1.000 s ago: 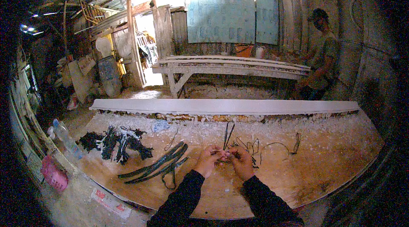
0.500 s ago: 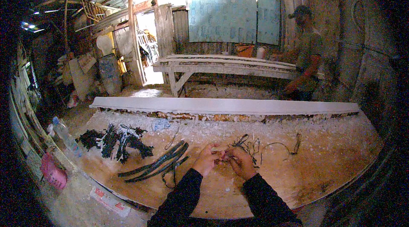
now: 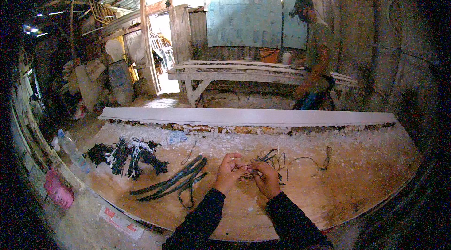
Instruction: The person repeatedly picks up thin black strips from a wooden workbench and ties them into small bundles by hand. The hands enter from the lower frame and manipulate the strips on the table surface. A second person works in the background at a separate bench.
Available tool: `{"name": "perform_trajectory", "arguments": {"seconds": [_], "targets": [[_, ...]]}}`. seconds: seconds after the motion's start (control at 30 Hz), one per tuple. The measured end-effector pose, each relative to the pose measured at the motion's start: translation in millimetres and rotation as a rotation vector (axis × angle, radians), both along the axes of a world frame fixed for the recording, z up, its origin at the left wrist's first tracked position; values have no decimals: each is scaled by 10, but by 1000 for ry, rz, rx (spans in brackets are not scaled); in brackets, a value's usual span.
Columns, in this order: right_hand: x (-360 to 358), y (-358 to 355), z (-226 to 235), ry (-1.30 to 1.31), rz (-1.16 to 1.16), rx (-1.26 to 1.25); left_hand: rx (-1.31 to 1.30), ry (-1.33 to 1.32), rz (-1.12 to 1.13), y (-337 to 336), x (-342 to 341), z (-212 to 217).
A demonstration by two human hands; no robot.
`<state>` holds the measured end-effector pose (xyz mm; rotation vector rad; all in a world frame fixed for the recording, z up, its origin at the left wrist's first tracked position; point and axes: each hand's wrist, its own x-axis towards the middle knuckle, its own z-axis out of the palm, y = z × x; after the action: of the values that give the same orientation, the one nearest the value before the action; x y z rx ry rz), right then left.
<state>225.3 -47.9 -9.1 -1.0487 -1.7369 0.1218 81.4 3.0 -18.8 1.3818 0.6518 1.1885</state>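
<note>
From the head view, both hands meet over the middle of the worktop [image 3: 329, 198]: the left hand [image 3: 229, 171] has its fingers curled in, pinching one end of a thin dark wire [image 3: 248, 171], and the right hand [image 3: 266, 178] pinches the same wire from the other side, fingertips almost touching. The piece is small and blurred here, so whether it is being twisted or only held is hard to say. The risk, as I read it, is a slip: the wire is springy and fine, and a loose pinch could let it flick out of the fingers into the tangle of loose wires [image 3: 282, 161] lying just beyond the right hand, where it would be hard to pick out again. A sharp cut end could also prick a fingertip. Around them: dark flat strips [image 3: 171, 183] lie to the left of the left hand, a heap of black bundled pieces [image 3: 128, 156] farther left, a plastic bottle [image 3: 71, 149] and a pink object [image 3: 58, 191] at the worktop's left rim. A long pale board [image 3: 244, 116] runs across the far edge. Beyond it, another person [image 3: 315, 57] stands by a wooden bench [image 3: 235, 72], well apart from the hands.
</note>
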Motion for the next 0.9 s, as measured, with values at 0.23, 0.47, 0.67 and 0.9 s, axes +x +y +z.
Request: {"name": "perform_trajectory", "arguments": {"seconds": [0.23,0.47,0.67,0.9], "targets": [[-40,51,-74,525,117,-291,409,267,191,-28,39,-17],[22,78,-32,978,445,-548,216,237,88,-127,37,62],[14,114,-88,863,236,-453,378,162,92,-95,67,47],[-75,25,-45,217,-165,-20,260,97,81,-67,70,-22]]}}
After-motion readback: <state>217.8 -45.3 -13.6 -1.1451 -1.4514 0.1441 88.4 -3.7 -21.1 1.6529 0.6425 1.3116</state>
